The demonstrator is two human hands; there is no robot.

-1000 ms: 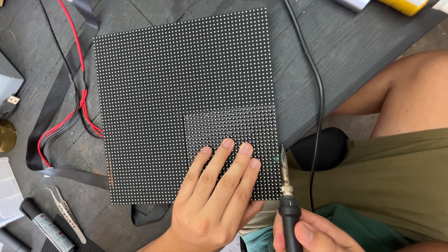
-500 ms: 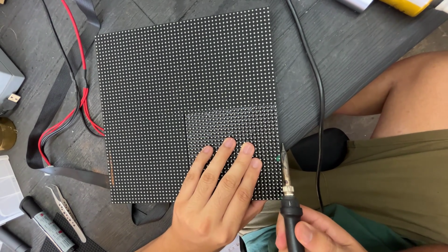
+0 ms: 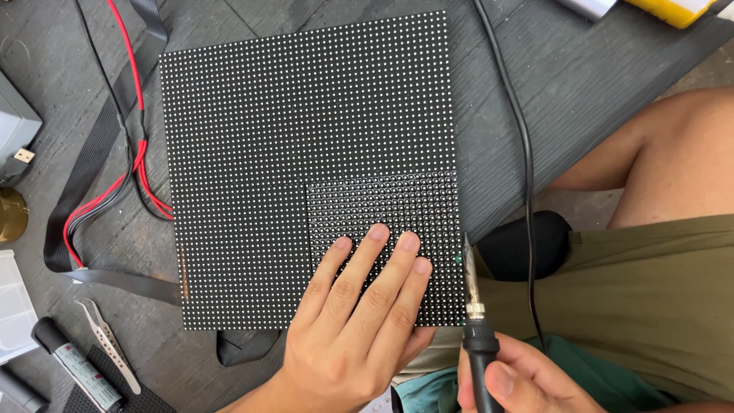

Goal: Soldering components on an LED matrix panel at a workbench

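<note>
The left hand (image 3: 359,336) is still pressing flat, fingers spread, on the small mesh piece (image 3: 390,229) at the dotted panel's (image 3: 306,168) lower right corner. The right hand (image 3: 520,382) is keeping its grip clenched on the soldering iron (image 3: 474,321), tip unmoved beside the panel's edge on the counter (image 3: 596,92).

Left hand (image 3: 353,336): enters from the bottom edge, palm down, back of the hand toward the camera. Four fingers (image 3: 372,269) extended, straight and held close together, angled up and to the right, lying flat; thumb tucked at the lower right, partly hidden. Wrist at the frame's bottom edge, forearm barely in view.

Right hand (image 3: 518,378): low at the bottom right, only partly in frame. Fingers curled in a closed grip, thumb pressed across the front, knuckles toward the right. Wrist out of view.

Hands side by side, near each other, not touching. Bare right thigh and knee at the upper right.
</note>
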